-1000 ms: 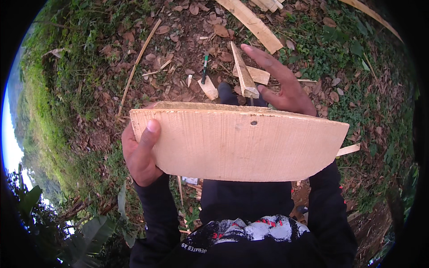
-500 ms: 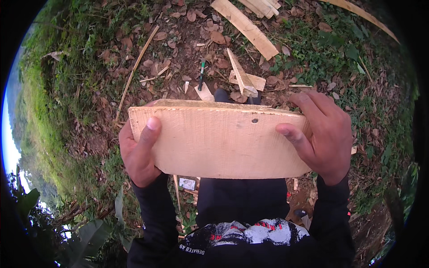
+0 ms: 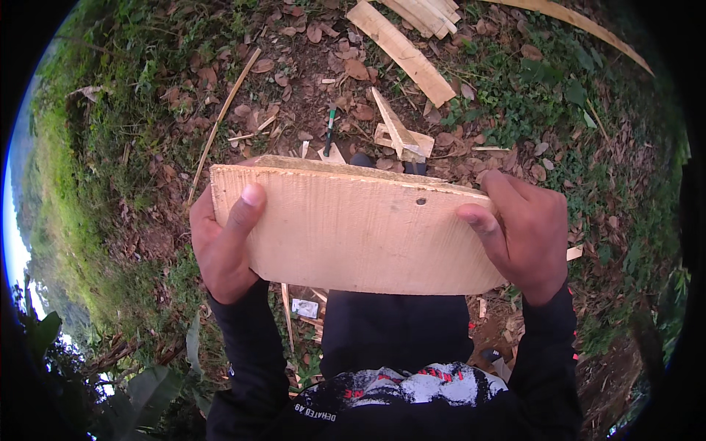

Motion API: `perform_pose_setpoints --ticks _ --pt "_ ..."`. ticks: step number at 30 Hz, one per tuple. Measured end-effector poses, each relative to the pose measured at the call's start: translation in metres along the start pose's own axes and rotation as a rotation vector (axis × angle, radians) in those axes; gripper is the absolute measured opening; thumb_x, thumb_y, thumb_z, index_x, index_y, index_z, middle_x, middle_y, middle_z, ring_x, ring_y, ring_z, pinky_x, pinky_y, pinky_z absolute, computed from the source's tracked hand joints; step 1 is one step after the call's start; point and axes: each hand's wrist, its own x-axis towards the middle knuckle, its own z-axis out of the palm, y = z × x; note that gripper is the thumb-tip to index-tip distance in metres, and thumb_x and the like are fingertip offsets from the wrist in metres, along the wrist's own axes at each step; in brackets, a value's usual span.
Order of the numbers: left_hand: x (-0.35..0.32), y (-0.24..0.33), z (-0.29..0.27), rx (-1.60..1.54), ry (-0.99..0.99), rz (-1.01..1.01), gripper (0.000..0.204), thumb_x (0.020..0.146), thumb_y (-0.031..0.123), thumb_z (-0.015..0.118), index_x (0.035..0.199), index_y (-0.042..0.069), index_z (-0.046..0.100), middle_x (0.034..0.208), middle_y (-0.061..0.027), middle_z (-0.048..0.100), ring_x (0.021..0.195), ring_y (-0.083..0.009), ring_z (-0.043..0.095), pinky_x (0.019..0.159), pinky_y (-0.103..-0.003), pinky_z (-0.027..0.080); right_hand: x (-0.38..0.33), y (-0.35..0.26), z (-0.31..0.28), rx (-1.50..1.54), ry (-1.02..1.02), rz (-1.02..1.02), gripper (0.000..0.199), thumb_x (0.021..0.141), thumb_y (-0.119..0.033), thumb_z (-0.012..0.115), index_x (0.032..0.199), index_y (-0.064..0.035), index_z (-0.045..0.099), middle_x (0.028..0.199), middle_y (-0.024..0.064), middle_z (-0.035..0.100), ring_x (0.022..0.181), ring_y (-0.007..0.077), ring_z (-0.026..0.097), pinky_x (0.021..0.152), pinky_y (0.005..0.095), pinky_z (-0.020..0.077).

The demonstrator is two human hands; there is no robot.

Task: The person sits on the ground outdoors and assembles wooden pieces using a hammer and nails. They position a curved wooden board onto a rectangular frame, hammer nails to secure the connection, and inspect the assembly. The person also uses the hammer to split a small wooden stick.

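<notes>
Both hands, left hand (image 3: 224,246) and right hand (image 3: 529,231), clamp the wooden board (image 3: 353,228) at its ends; keeping it level would help.

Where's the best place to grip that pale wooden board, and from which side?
By its two short ends, one from each side. The board is long and flat and lies level across the body, so its ends stick out clear. That is how the left hand and right hand grip it now, thumbs on top, fingers underneath.
</notes>
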Motion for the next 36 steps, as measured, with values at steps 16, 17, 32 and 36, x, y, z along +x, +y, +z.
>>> perform_pose_setpoints --ticks 16,17,32,36 --pt "0.197 -0.377 -0.134 -0.217 0.57 -0.037 0.022 0.096 0.022 0.058 0.095 0.0 0.059 0.067 -0.005 0.064 0.054 -0.0124 0.062 0.051 -0.024 0.049 0.042 0.016 0.004 -0.111 -0.123 0.203 0.057 0.106 -0.041 0.031 0.106 0.0053 0.063 0.083 0.0113 0.059 0.069 0.0185 0.051 0.065 0.0318 0.0425" --pt "0.211 -0.442 -0.137 -0.158 0.628 -0.038 0.025 0.095 0.024 0.06 0.089 0.0 0.058 0.066 -0.0068 0.063 0.053 -0.0132 0.061 0.05 -0.027 0.05 0.05 0.021 0.011 -0.162 -0.126 0.188 0.056 0.106 -0.041 0.031 0.106 0.0053 0.063 0.083 0.0116 0.059 0.069 0.0187 0.051 0.065 0.032 0.0425" --pt "0.365 -0.759 -0.085 1.091 0.631 -0.085 0.027 0.089 0.02 0.056 0.115 0.013 0.058 0.104 -0.0086 0.058 0.097 -0.0313 0.059 0.08 -0.048 0.047 0.11 0.044 0.08 -0.671 -0.012 0.225 0.055 0.106 -0.038 0.03 0.106 0.0053 0.063 0.088 0.0161 0.061 0.076 0.0209 0.055 0.066 0.0348 0.0434" --pt "0.356 -0.76 -0.087 1.132 0.565 -0.077 0.022 0.091 0.016 0.053 0.112 0.016 0.057 0.098 -0.0059 0.056 0.093 -0.0273 0.06 0.074 -0.047 0.048 0.103 0.042 0.081 -0.689 -0.002 0.257 0.054 0.106 -0.038 0.03 0.106 0.0054 0.063 0.09 0.0173 0.062 0.078 0.0216 0.056 0.066 0.0355 0.0436"
